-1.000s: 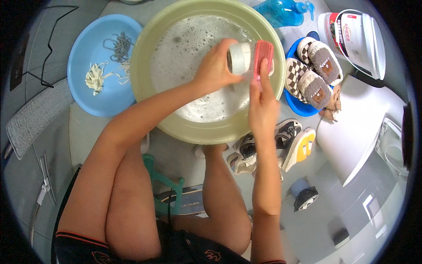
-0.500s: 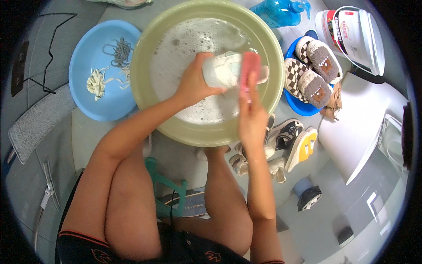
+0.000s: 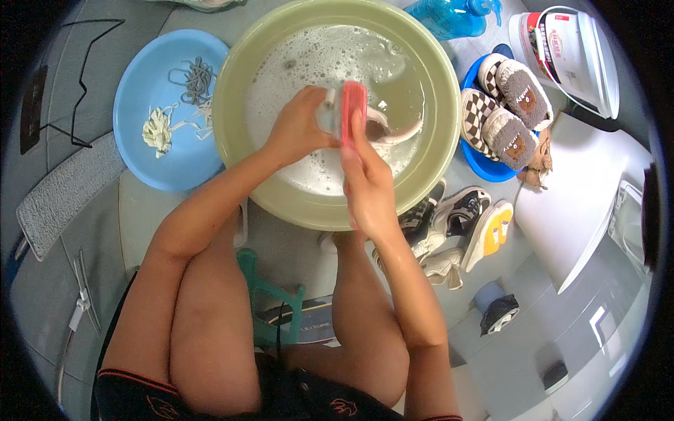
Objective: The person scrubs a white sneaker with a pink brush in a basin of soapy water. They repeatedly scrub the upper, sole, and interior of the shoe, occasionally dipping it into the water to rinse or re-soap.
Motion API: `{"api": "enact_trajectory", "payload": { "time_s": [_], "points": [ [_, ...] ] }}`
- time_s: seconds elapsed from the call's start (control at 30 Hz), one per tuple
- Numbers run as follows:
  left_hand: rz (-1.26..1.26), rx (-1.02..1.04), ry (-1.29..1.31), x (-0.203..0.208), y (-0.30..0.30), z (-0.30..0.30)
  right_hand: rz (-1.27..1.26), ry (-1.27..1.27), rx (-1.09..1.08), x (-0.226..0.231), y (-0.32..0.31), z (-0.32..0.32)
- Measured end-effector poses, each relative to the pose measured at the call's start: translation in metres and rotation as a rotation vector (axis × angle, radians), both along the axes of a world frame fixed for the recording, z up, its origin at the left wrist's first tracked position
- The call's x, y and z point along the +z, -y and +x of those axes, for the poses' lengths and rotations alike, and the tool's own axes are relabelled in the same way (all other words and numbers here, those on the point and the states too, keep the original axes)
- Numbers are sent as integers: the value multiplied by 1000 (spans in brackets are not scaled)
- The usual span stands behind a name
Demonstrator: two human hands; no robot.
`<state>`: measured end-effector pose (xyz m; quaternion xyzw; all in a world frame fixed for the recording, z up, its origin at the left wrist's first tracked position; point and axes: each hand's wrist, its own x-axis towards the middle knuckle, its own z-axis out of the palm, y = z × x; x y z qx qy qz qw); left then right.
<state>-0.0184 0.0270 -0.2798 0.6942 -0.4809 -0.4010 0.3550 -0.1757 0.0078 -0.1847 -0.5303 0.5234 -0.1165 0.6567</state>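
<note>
My left hand [image 3: 298, 130] is wrapped round a white shoe [image 3: 328, 118] above the soapy water. Most of that shoe is hidden by my fingers and the brush. In my right hand [image 3: 368, 186] is a pinkish-red scrub brush [image 3: 354, 98], held upright against the shoe's right side. Both hands are over a large olive-green basin [image 3: 232, 133] with suds and cloudy water. Just right of the brush, another pale shoe [image 3: 404, 135] lies partly under the water.
At left, a light-blue basin [image 3: 137, 105] holds grey laces [image 3: 193, 83] and whitish laces [image 3: 157, 132]. Slippers [image 3: 519, 91] fill a blue tub [image 3: 488, 168] at right, near a white bucket [image 3: 569, 63] and a blue pump bottle [image 3: 449, 17]. Several shoes [image 3: 463, 210] stand below; a green stool [image 3: 284, 326] is beneath me.
The brush and my right hand have moved left. The held shoe has turned, showing less of its side, and the pale shoe in the water shows more.
</note>
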Motion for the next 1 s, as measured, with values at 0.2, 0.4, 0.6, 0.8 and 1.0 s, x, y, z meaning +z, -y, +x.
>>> {"api": "enact_trajectory", "payload": {
  "time_s": [0.2,0.4,0.6,0.8,1.0],
  "points": [
    [59,150,-41,-25,-8,3,111,-62,52,-2,21,19],
    [8,210,-135,-36,-10,-1,13,-101,49,-7,-4,5],
    [18,271,-204,-28,-5,1,-18,-83,36,-16,3,20],
    [129,281,-218,-9,-8,-6,-156,-113,123,-12,3,24],
    [-39,279,-190,-49,-20,1,303,77,-108,8,1,24]
  ]
}}
